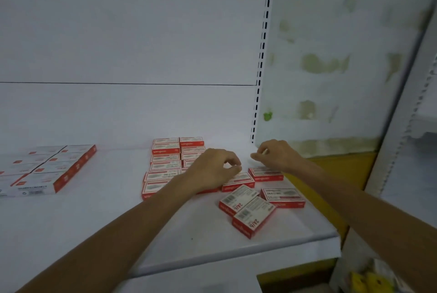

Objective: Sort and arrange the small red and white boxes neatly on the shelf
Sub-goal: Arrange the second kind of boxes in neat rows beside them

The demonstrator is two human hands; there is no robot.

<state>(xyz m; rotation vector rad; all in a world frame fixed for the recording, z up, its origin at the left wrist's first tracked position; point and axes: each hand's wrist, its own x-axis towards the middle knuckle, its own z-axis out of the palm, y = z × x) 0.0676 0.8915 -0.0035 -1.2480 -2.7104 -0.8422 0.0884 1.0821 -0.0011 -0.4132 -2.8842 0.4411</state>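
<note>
On smooth shelf (71, 221), flat rectangular boxes (254, 218)

A slotted upright (262, 46) divides white panel (118, 32) from blotchy (greenish-stained) wall (335, 22).

A single wide-angle camera, worn on the person's head, gives the only view. It stands in front of and above the flat white metal shelf board (94, 221) and faces forward and down. The block of small red and white cardboard boxes (170, 165) sits just below the middle of the frame, within arm's reach. Behind that block the white back panel (118, 32) fills the upper half. To the right of the block the black-slotted white upright (260, 60) runs slanted. Both bare forearms enter from the bottom corners. The left hand (212, 169) and right hand (276, 155) come together at the block's right edge.
</note>
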